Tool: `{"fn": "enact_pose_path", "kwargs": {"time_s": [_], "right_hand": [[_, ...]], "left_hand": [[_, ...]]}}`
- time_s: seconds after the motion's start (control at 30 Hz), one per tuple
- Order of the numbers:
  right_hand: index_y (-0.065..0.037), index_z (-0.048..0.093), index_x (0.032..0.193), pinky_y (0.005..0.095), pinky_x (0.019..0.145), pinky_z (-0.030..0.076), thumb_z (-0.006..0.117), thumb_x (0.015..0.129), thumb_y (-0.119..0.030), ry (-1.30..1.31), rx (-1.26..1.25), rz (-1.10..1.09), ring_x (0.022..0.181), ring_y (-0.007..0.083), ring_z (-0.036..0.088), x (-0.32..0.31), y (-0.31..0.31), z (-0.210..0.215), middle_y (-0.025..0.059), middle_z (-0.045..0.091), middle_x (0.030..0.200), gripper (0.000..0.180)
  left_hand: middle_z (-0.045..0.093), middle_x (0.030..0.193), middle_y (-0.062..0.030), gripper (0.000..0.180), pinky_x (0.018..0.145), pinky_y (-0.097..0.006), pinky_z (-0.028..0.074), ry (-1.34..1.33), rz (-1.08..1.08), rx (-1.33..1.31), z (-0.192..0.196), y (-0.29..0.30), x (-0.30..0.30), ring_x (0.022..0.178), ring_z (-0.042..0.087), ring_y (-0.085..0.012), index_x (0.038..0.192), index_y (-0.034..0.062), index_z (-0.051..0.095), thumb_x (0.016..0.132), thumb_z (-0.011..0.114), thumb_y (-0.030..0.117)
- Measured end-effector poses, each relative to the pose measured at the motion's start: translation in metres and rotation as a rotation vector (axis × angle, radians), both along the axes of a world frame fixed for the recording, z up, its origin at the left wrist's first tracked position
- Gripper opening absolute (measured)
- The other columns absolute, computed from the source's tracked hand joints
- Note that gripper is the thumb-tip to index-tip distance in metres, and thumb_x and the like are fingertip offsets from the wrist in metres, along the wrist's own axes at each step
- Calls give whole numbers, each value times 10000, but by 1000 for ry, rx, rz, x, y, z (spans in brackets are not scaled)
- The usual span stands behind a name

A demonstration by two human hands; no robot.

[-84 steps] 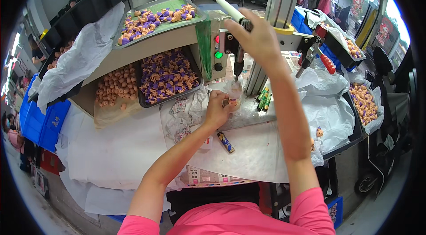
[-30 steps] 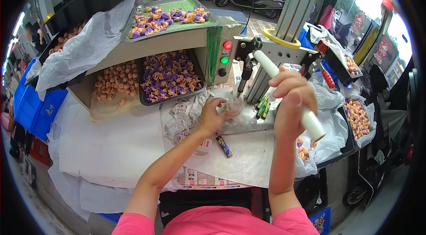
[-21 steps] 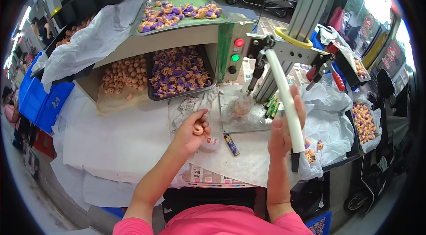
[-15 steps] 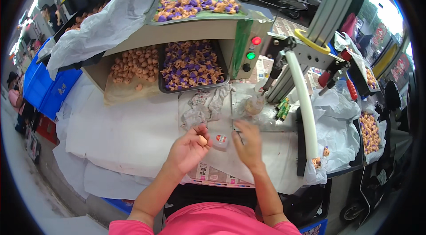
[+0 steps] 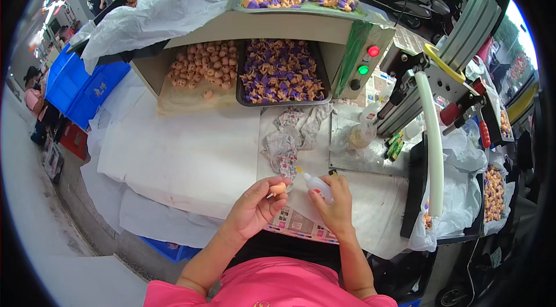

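Observation:
A small peach-coloured doll part (image 5: 278, 189) is pinched between the thumb and fingers of my left hand (image 5: 249, 209). My right hand (image 5: 335, 207) grips a small white squeeze bottle (image 5: 318, 187), tilted so its yellow tip points up and left toward the part. A short gap separates the tip from the part. Just beyond the bottle lies a crumpled floral cloth (image 5: 285, 150). Both hands are above the front edge of the paper-covered table (image 5: 174, 150).
Under a shelf sit a pile of round doll heads (image 5: 205, 66) and a dark tray (image 5: 238, 97) of purple-and-peach figures. Another metal tray (image 5: 236, 1) rests on top. To the right stand a metal press (image 5: 431, 90), a clear jar (image 5: 360, 136) and a lined black bin (image 5: 412, 191).
The bottle that lay on the table between my hands is now lifted in my right hand. My left hand still holds the doll part. The whole view has shifted.

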State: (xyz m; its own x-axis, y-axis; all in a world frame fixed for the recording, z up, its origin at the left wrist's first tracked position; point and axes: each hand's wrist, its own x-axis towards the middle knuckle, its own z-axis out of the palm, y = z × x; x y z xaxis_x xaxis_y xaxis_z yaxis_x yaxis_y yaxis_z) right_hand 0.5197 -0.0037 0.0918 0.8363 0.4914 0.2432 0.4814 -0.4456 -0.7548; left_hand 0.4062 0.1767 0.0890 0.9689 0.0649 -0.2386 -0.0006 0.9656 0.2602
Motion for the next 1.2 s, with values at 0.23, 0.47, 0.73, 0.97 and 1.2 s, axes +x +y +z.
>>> {"fn": "enact_pose_path", "kwargs": {"time_s": [0.23, 0.47, 0.73, 0.97, 1.2], "right_hand": [[-7, 578, 959, 231, 613, 444, 755, 737, -53, 494, 412, -47, 747, 101, 549, -17, -37, 9, 41, 542, 926, 288], [-20, 583, 924, 236, 648, 438, 820, 719, -113, 249, 596, -31, 756, 115, 533, -20, -55, 8, 46, 549, 878, 327], [-11, 609, 894, 255, 610, 421, 821, 729, -192, 60, 416, -61, 697, 150, 530, -23, -67, 6, 68, 568, 824, 324], [-9, 612, 881, 261, 588, 414, 817, 737, -215, -22, 362, -96, 667, 152, 523, -21, -65, 4, 63, 561, 785, 325], [-9, 614, 886, 270, 581, 417, 818, 735, -215, -34, 340, -95, 661, 158, 528, -23, -59, 1, 64, 559, 781, 327]], "left_hand": [[565, 1211, -103, 342, 901, -288, 531, 12, -73, 224, -18, -18, 6, 1030, 620, -199, 1248, 6, 522, 916, 587, 60], [579, 1185, -78, 404, 929, -271, 484, 112, -163, 320, -24, -45, 14, 1069, 593, -168, 1268, 15, 521, 880, 634, 31], [575, 1188, -79, 412, 948, -262, 487, 121, -197, 368, -28, -55, 16, 1069, 591, -169, 1288, 16, 509, 899, 628, 83], [581, 1178, -78, 449, 917, -295, 520, 147, -144, 325, -27, -58, 20, 1033, 611, -175, 1311, 22, 503, 886, 641, 71], [583, 1174, -79, 463, 885, -293, 539, 129, -189, 394, -34, -51, 18, 1007, 621, -176, 1316, 32, 505, 876, 649, 55]]}}
